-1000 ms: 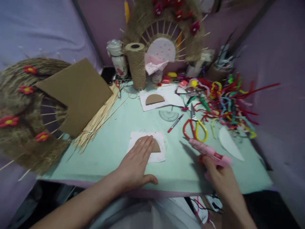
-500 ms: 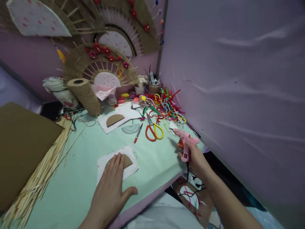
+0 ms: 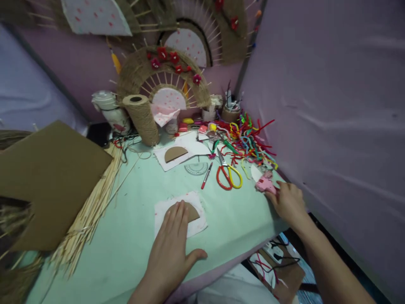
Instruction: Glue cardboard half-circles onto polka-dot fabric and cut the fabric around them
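My left hand [image 3: 172, 236] lies flat, fingers stretched, pressing on a brown cardboard half-disc [image 3: 192, 212]. Under the half-disc is a piece of white cloth [image 3: 198, 228] with small pink spots and frayed edges. At the table's right edge, my right hand [image 3: 289, 204] has its fingers closed around a pink glue gun [image 3: 265, 183], which is down on the tabletop, its handle mostly hidden. Scissors [image 3: 228, 175] with one red and one yellow handle lie between the hands, beside a red pen [image 3: 206, 175] and a clear protractor [image 3: 196, 169].
A second half-disc [image 3: 176, 153] rests on white cloth behind. Colourful pipe cleaners [image 3: 253, 141] pile up at the back right. A twine cone [image 3: 142, 120] and a woven fan [image 3: 136, 71] stand at the back. Thin sticks [image 3: 91, 211] and a cardboard sheet [image 3: 63, 169] lie left.
My right hand has lowered the glue gun from above the table onto its right edge. My left hand stays on the half-disc. The view has turned left.
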`<action>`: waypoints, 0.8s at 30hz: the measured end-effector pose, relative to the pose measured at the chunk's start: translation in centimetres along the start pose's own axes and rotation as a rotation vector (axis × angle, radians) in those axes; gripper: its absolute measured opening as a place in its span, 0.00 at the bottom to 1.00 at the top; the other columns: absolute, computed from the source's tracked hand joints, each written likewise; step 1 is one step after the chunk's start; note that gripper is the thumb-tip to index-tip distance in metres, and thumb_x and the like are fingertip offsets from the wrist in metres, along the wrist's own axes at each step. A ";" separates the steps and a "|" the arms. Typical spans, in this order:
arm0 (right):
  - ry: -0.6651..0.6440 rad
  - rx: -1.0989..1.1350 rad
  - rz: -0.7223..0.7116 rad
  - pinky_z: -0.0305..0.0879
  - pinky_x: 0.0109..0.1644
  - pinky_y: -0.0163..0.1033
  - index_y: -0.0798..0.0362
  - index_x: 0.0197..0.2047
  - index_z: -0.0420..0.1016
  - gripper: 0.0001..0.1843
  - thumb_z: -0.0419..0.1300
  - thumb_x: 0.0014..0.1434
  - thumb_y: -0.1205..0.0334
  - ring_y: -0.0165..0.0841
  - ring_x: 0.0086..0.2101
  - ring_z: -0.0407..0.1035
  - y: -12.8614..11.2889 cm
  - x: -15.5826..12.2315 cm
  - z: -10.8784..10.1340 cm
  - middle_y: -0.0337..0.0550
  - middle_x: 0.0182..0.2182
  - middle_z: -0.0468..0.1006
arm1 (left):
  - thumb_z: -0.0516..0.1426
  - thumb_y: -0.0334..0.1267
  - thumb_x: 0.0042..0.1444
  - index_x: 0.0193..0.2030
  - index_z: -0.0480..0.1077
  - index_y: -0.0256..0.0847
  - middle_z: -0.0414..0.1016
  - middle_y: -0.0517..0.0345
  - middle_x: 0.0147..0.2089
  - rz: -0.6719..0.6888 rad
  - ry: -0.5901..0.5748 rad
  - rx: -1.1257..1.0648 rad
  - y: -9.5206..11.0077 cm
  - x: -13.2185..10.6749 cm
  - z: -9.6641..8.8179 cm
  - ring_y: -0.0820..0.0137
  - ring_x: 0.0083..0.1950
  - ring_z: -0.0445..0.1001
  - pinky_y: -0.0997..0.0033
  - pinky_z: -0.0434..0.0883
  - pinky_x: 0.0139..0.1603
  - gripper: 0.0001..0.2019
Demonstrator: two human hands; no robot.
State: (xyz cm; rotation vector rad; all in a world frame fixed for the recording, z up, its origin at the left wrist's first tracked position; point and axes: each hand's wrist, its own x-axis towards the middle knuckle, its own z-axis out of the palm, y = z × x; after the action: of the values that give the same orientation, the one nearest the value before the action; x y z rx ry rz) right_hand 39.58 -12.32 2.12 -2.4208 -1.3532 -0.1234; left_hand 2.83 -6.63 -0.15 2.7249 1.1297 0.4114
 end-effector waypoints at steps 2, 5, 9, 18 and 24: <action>0.021 -0.135 -0.006 0.62 0.43 0.63 0.65 0.54 0.69 0.29 0.55 0.59 0.49 0.63 0.45 0.65 -0.6 -0.5 -1.5 0.73 0.47 0.71 | 0.58 0.64 0.51 0.74 0.33 0.37 0.45 0.36 0.74 -0.017 -0.033 -0.050 0.2 -0.2 -0.6 0.46 0.73 0.47 0.44 0.57 0.68 0.55; 0.009 -0.132 -0.170 0.62 0.48 0.62 0.60 0.58 0.67 0.30 0.50 0.63 0.45 0.62 0.51 0.64 -3.1 -1.1 -3.3 0.70 0.51 0.70 | 0.55 0.59 0.57 0.72 0.42 0.37 0.47 0.38 0.74 -0.047 -0.034 -0.174 -0.4 -0.5 -2.2 0.49 0.73 0.49 0.47 0.57 0.68 0.45; -0.201 0.265 -0.423 0.66 0.50 0.50 0.52 0.50 0.70 0.19 0.53 0.64 0.49 0.47 0.47 0.71 -9.7 -1.7 -2.7 0.54 0.46 0.76 | 0.49 0.45 0.65 0.62 0.61 0.38 0.68 0.43 0.62 -0.303 0.064 -0.230 -2.8 0.3 -5.2 0.57 0.63 0.67 0.53 0.65 0.61 0.21; -0.585 0.080 -0.775 0.61 0.42 0.42 0.56 0.44 0.74 0.09 0.56 0.61 0.68 0.43 0.42 0.71 -21.6 1.1 2.6 0.51 0.39 0.78 | 0.55 0.34 0.59 0.42 0.71 0.35 0.76 0.46 0.41 -0.308 -0.314 0.047 -5.9 6.3 -7.4 0.56 0.45 0.73 0.59 0.67 0.44 0.07; -0.690 0.106 -0.825 0.58 0.38 0.39 0.52 0.34 0.72 0.06 0.55 0.61 0.69 0.38 0.35 0.69 -21.8 2.0 3.6 0.44 0.31 0.75 | 0.51 0.35 0.60 0.34 0.69 0.40 0.73 0.54 0.36 -0.263 -0.329 -0.270 -6.8 6.3 -7.2 0.63 0.40 0.71 0.65 0.65 0.41 0.07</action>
State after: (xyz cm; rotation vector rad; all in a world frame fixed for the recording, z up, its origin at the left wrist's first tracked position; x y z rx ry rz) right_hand 22.06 0.91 5.18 -1.7088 -2.5045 0.6099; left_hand 0.27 2.91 6.10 2.2674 1.2150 0.0662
